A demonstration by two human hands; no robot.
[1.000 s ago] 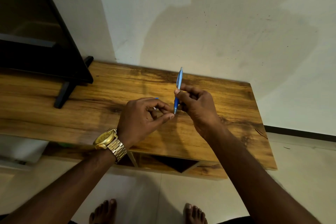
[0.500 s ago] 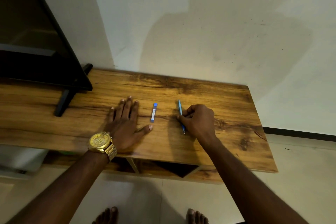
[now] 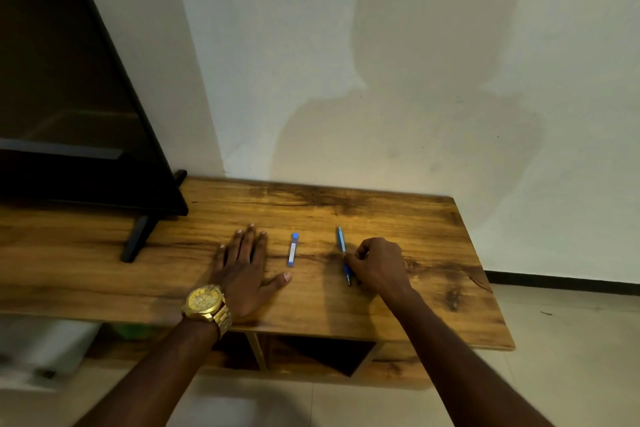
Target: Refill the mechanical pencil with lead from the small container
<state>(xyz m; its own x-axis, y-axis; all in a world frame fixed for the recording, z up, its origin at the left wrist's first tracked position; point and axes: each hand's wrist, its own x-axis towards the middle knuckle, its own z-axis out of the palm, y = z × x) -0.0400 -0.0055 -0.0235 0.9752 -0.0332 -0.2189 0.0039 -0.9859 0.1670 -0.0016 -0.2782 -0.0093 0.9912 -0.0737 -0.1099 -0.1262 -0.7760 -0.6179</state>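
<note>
1. Head view, work surface: one wooden table runs from the left edge to right of centre, its far edge against a pale wall.
2. Head view, task items: two in total. One blue mechanical pencil lies flat on the table, right of centre, its length running near to far. One small lead container (blue cap at the far end, pale label on the body) lies flat to the left of the pencil, roughly parallel to it and apart from it.
3. Head view, left hand: one hand, palm down on the table to the left of the container. Its fingers are straight and laid close together, pointing to the far side; the thumb is spread out to the right, its tip near the container's near end but not touching it. The hand holds nothing.
4. Head view, right hand: one hand, resting on the table just right of the pencil. Its fingers are curled inward, and the fingertips meet the pencil's near half; whether they pinch the barrel or only touch it cannot be told.
5. Head view, other items: one gold wristwatch on the left wrist; one black television on its stand at the far left of the table; one open shelf compartment under the table's near edge.
</note>
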